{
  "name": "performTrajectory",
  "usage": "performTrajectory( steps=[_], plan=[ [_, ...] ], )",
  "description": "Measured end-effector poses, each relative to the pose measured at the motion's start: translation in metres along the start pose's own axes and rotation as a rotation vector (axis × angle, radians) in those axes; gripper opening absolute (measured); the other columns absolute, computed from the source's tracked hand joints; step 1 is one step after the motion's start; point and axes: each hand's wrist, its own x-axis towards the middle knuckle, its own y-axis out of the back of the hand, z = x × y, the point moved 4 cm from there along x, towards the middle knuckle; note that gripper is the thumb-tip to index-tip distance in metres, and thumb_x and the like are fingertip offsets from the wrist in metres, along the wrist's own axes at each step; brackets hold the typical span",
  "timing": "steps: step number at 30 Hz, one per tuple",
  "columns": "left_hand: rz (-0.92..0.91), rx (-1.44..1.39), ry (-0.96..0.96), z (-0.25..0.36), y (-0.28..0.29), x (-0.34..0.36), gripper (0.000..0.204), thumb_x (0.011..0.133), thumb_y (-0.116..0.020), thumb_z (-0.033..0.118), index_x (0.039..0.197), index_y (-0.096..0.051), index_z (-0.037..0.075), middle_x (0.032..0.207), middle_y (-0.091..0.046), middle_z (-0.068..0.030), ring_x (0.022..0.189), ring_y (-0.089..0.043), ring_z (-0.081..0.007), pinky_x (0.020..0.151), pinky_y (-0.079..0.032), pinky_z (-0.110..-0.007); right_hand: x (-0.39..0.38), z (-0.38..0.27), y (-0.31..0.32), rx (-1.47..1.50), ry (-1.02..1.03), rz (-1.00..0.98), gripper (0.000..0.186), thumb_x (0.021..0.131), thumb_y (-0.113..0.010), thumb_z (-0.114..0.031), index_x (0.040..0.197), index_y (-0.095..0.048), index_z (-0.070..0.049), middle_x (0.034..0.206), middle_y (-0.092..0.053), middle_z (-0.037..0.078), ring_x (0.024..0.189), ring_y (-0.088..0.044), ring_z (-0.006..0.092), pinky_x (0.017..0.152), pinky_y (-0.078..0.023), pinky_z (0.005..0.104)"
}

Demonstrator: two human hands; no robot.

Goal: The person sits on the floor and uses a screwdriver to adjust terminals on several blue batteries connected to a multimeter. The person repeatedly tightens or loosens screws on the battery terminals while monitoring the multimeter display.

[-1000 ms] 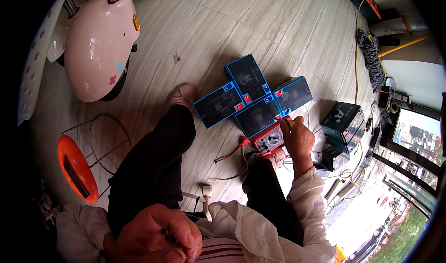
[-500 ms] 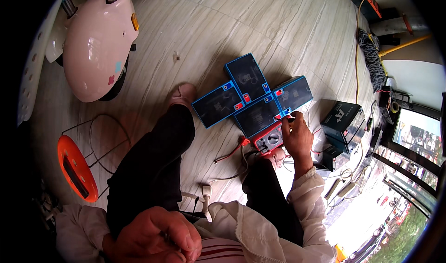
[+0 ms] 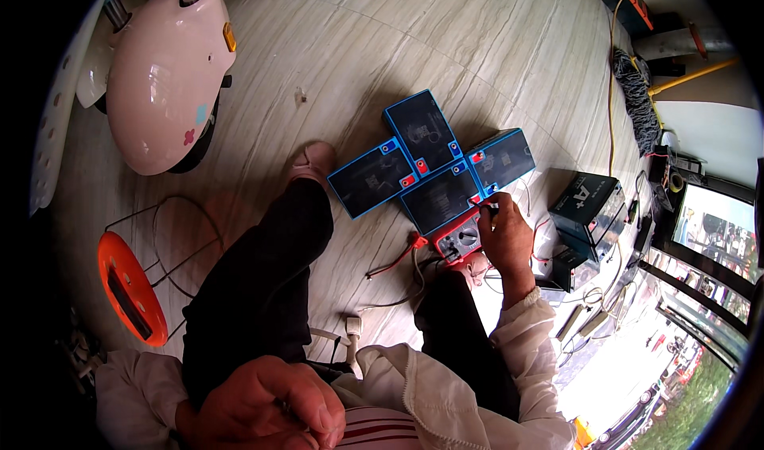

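Several black batteries with blue edges [image 3: 368, 181] and red and blue terminal caps lie joined in a cross on the floor. A red multimeter [image 3: 458, 241] with a dial sits against the lowest battery [image 3: 436, 205]. My right hand [image 3: 509, 235] is closed on a small dark-and-yellow object [image 3: 495, 219] at that battery's right corner, by the red terminal, partly hiding the object and the meter. A red connector [image 3: 418, 243] on a lead lies left of the meter. My left hand [image 3: 270, 402] is curled near my lap, and what it holds, if anything, is hidden.
A pink scooter [image 3: 163, 84] stands upper left, an orange stool [image 3: 131, 287] with wire legs lower left. More dark batteries [image 3: 582, 207] and tangled cables [image 3: 597, 299] lie at right. Coiled grey cord [image 3: 637, 100] and a yellow pole [image 3: 692, 76] are upper right, near a glass doorway [image 3: 712, 235].
My right hand has shifted slightly, still at the lowest battery's corner with the small object. My left hand stays in place.
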Motion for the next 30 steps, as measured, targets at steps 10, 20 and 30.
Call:
performTrajectory(
  steps=[10, 20, 30],
  plan=[
    [-0.096, -0.016, -0.007, -0.014, 0.019, -0.009, 0.027, 0.088, -0.056, -0.007, 0.112, -0.043, -0.003, 0.097, -0.054, -0.0171, 0.085, -0.059, -0.0202, 0.077, -0.051, -0.035, -0.003, -0.001, -0.001, 0.039, 0.016, -0.003, 0.032, 0.091, -0.056, -0.038, 0.103, -0.053, -0.009, 0.072, -0.067, 0.014, 0.071, -0.066, 0.0379, 0.064, -0.051, 0.0457],
    [-0.070, 0.018, -0.038, -0.014, 0.015, -0.007, 0.025, 0.092, -0.054, 0.001, 0.114, -0.045, -0.004, 0.100, -0.056, -0.0169, 0.088, -0.059, -0.0205, 0.080, -0.050, -0.035, -0.005, 0.003, 0.001, 0.115, 0.009, 0.104, 0.032, 0.088, -0.061, -0.037, 0.099, -0.052, -0.008, 0.073, -0.066, 0.018, 0.067, -0.066, 0.0366, 0.057, -0.051, 0.0467],
    [-0.006, 0.044, -0.015, -0.001, -0.002, 0.002, 0.017, 0.092, -0.050, 0.007, 0.109, -0.048, 0.003, 0.091, -0.052, -0.0066, 0.074, -0.050, -0.0104, 0.069, -0.043, -0.024, -0.005, -0.004, 0.003, 0.193, -0.035, 0.015, 0.033, 0.089, -0.060, -0.018, 0.113, -0.047, -0.001, 0.101, -0.060, 0.022, 0.088, -0.064, 0.0376, 0.072, -0.052, 0.0430]
  ],
)
